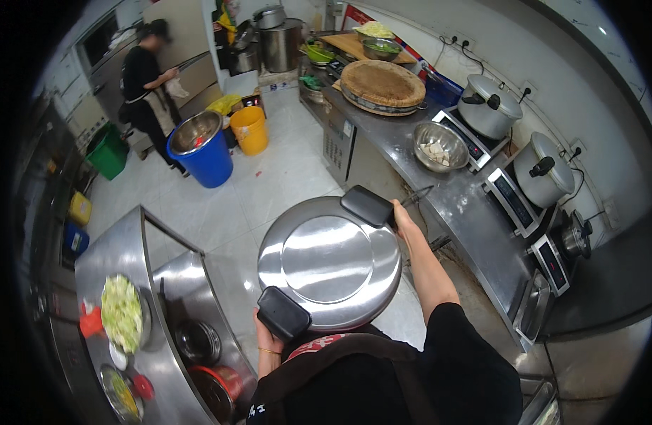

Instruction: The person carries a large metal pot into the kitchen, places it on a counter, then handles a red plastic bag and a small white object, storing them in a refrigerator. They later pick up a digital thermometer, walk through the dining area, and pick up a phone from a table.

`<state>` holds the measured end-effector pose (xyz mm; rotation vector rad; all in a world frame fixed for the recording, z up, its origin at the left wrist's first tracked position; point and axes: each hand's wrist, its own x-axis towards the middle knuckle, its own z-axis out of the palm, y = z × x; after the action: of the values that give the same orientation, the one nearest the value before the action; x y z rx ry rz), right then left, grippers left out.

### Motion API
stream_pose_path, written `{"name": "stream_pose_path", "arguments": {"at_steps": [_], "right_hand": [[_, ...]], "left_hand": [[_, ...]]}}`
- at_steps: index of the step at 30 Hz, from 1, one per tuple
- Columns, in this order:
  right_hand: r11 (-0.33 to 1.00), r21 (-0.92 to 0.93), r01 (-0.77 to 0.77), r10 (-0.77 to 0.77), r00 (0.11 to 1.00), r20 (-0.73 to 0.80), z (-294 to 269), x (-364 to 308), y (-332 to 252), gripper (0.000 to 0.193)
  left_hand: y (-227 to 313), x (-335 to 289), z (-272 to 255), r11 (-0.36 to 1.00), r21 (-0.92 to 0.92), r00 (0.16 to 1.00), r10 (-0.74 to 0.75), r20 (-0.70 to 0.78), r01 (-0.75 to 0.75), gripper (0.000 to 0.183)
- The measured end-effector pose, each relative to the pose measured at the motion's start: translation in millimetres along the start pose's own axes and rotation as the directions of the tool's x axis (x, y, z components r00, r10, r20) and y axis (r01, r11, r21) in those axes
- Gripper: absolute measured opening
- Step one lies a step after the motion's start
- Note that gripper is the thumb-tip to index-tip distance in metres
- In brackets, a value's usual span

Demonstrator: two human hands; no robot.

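Observation:
A large round steel pot (326, 258) with a black handle on each of two sides is held in front of my body. Its smooth, shiny face, with a ring near the middle, is turned up; whether that is a lid or the base I cannot tell. My left hand (267, 338) is closed at the near-left handle, its fingers partly hidden under it. At the far-right handle my right hand (402, 218) is closed, with the arm stretched out. The pot hangs over the tiled floor, between two steel counters.
The right counter (475, 227) carries induction cookers (513, 202), pressure cookers (490, 106), a bowl of white chunks (441, 146) and a round wooden board (382, 83). Chopped greens (122, 312) stand on the left counter (128, 244). Ahead are a blue bin (204, 159), a yellow bucket (249, 131) and a co-worker (145, 78).

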<state>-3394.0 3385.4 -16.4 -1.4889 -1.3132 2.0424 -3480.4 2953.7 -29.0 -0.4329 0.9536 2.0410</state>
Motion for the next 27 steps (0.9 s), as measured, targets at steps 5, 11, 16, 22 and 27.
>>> {"name": "stream_pose_path", "arguments": {"at_steps": [5, 11, 16, 22, 27], "right_hand": [[0.997, 0.052, 0.062, -0.064, 0.997, 0.033, 47.1, 37.6, -64.5, 0.035], [0.996, -0.076, 0.043, -0.040, 0.998, 0.053, 109.8, 123.0, -116.8, 0.045], [0.998, -0.028, 0.048, -0.045, 0.993, 0.106, 166.6, 218.8, -183.9, 0.045], [0.980, -0.181, 0.088, -0.042, 0.969, 0.244, 247.7, 342.4, -235.9, 0.037], [0.972, -0.235, 0.008, 0.055, 0.964, 0.260, 315.6, 446.7, -264.0, 0.043]], "left_hand": [[57.8, 66.6, 34.9, 1.000, 0.017, 1.000, -0.012, 0.003, 0.012, 0.058], [96.1, 155.3, 62.6, 0.996, 0.060, 0.997, 0.058, 0.043, -0.060, 0.058], [114.5, 232.6, 106.8, 0.992, -0.079, 0.992, 0.086, -0.092, -0.093, 0.058], [139.9, 298.1, 151.7, 0.967, -0.172, 0.968, 0.152, -0.198, -0.187, 0.060], [190.7, 385.1, 171.0, 0.952, -0.199, 0.957, 0.186, -0.221, -0.231, 0.059]]}}
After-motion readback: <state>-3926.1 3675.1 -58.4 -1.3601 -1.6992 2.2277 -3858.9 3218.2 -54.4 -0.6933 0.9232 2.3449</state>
